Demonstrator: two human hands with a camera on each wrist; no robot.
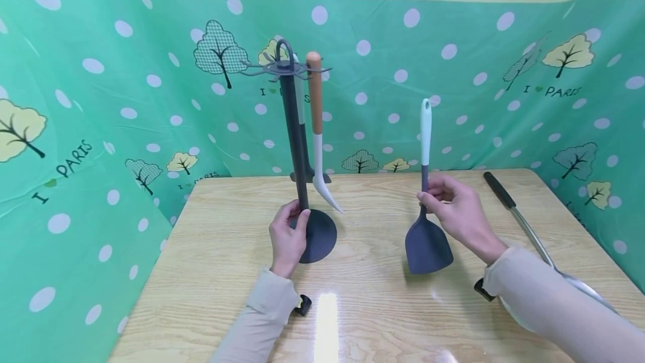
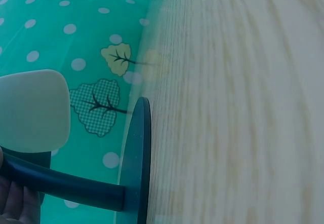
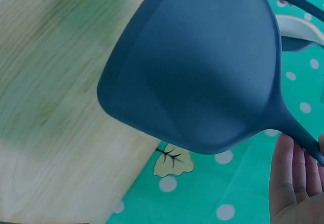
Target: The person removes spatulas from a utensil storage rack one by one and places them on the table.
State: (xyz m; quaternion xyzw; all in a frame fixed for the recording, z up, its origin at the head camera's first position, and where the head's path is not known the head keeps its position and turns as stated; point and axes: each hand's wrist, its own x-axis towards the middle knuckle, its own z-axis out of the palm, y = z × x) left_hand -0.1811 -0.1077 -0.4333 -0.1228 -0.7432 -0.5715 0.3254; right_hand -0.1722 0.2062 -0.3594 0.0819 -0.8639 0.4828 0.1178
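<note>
1. Here at the far edge, the pale wooden table (image 1: 373,251) is bordered by a green cloth (image 1: 383,94) printed with white dots and trees.
2. On the right side, a long steel ladle with a black handle (image 1: 529,231) is laid slantwise near the table's right edge, its near end partly covered by the right sleeve.
3. Between the two hands, a broad stretch of wood grain is seen; more is shown to the left, out to the slanting left edge.
4. Left of centre, a black upright utensil stand with a round base and a top ring of hooks (image 1: 294,139) is set on the wood. From it are hung a spoon with an orange-brown handle and a whitish head (image 1: 316,105) and, behind the pole, a dark utensil with a pale green handle (image 1: 304,147).
5. And the left hand (image 1: 288,240): the pole is gripped low, just above the base, between thumb and fingers.
6. Over on the right, a dark flat-bladed turner with a pale mint handle (image 1: 428,246) is held upright, blade down, its neck pinched by the right hand (image 1: 461,212), well apart from the stand.
</note>
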